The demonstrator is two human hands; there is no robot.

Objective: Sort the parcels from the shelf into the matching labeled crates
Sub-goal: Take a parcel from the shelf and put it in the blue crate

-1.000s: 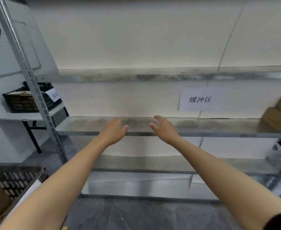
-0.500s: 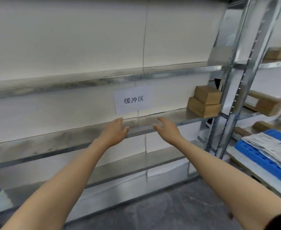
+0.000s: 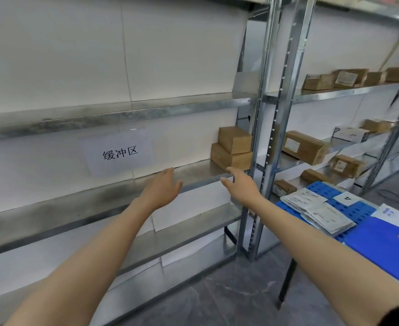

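There is one camera, and it is sitting on the person's head. It is looking forward and a little down at the metal shelf. The shelf is standing close, just past the left hand and the right hand. The camera is tilting, so the shelf boards are sloping up to the right. The floor is showing at the bottom, and a blue crate is peeking in at the near right.
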